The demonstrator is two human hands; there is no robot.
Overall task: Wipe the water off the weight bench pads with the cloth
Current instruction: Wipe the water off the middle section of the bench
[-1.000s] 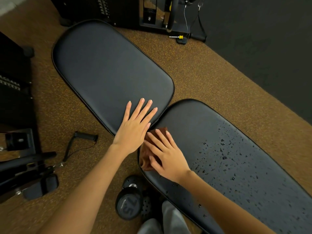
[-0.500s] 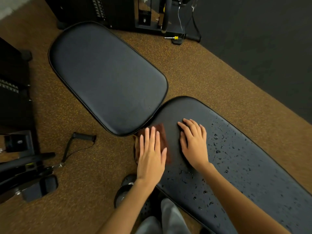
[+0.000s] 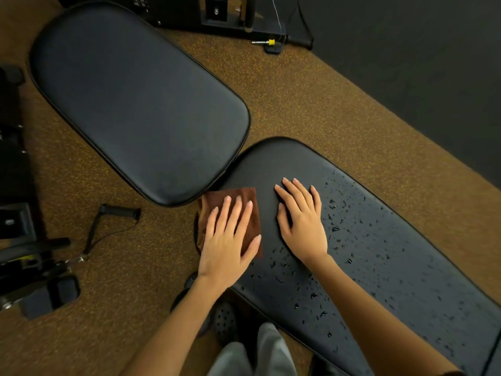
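The brown cloth (image 3: pixel 245 198) lies flat on the near pad (image 3: pixel 406 267), at its end by the far pad (image 3: pixel 135 104). The left hand (image 3: pixel 230 240) rests flat on the cloth, fingers spread, not gripping. The right hand (image 3: pixel 302 219) lies flat and open just beside it. Water drops (image 3: pixel 336 229) dot the near pad.

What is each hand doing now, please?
Left hand: open, flat on the cloth, pressing it to the wet pad; no grip.
Right hand: open, flat on the bare pad, holding nothing.
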